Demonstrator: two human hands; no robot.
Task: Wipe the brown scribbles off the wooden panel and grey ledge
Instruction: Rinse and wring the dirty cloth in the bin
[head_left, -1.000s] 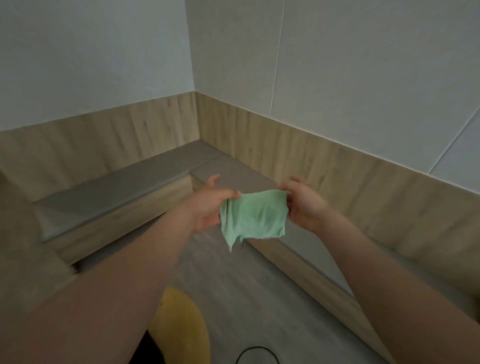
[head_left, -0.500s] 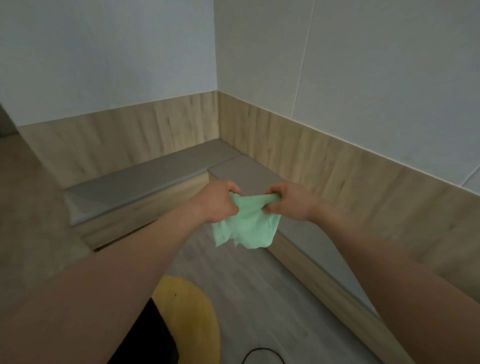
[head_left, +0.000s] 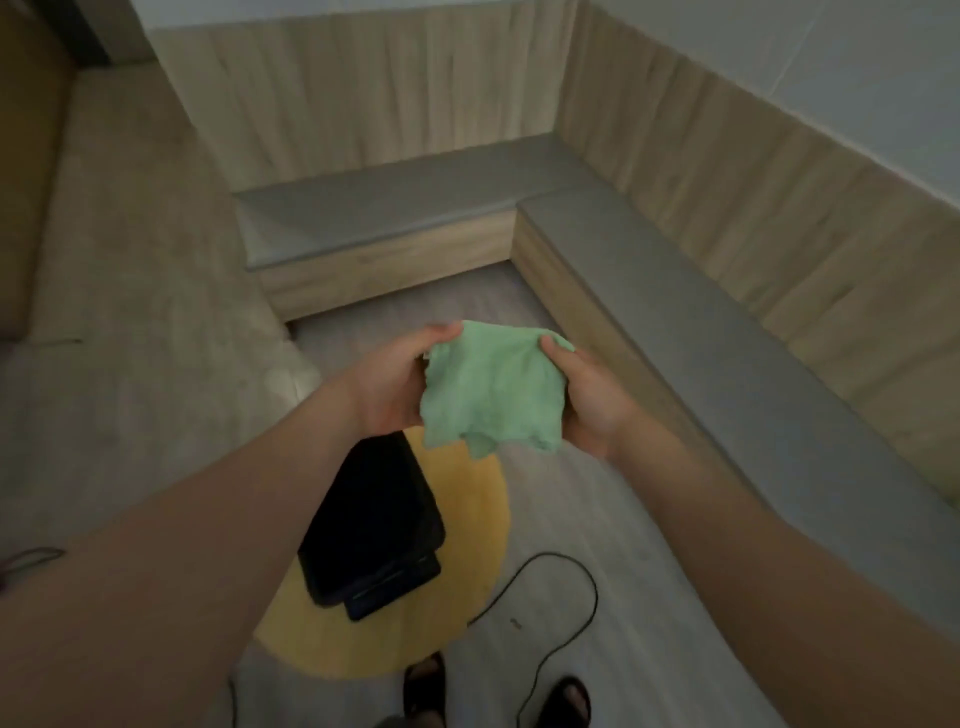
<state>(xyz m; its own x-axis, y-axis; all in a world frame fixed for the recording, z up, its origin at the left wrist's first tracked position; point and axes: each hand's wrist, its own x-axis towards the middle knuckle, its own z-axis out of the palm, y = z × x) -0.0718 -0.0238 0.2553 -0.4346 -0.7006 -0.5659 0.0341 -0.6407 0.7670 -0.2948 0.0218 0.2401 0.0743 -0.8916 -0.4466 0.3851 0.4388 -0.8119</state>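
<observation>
Green cloth, centre: left hand and right hand each curled round an edge. Below: black case on yellow round surface; black cable. Right: grey ledge, wooden panel.

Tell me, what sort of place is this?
Likely a corner of an indoor room, perhaps a home: a low grey ledge runs in an L under the wooden panel on the walls, and sandalled feet stand on a grey floor beside a loose black cable.

Left hand, right hand dropped lower; green cloth spread.
</observation>
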